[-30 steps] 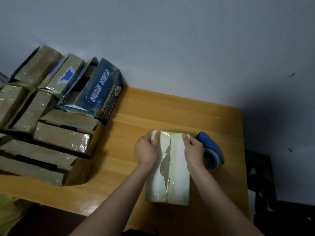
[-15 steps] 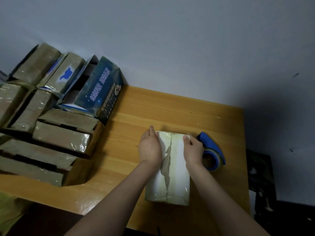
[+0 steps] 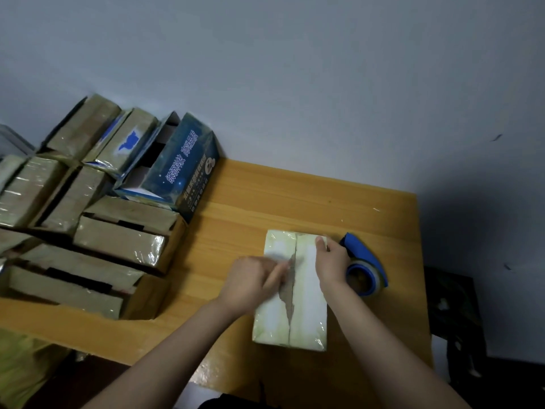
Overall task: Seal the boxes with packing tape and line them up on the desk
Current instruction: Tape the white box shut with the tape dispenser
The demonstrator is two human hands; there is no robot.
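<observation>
The left hand (image 3: 252,280) lies on top of the pale box (image 3: 308,305) with its fingers stretched out flat toward the crack down the middle. It is blurry, so the fingertips are hard to see. The right hand (image 3: 331,262) holds the far right edge of the same box, thumb on top and the other fingers bent down over the side, where they are hidden. The pale box lies flat on the wooden desk (image 3: 295,202), near the front, and its two flaps are closed. A rough torn strip runs along the crack, and the top looks shiny. Nothing inside it can be seen. Just to the right of the box, partly behind the right hand, sits a blue tape holder (image 3: 364,258) with a roll in it. On the left of the desk is a pile of brown boxes (image 3: 118,240) with shiny tops; some have dark gaps between their flaps. A dark blue box (image 3: 188,169) leans at the back of the pile with its top open, but what is in it is too dark to tell. The pile is cut off at the left edge. Both arms reach in from the bottom.
</observation>
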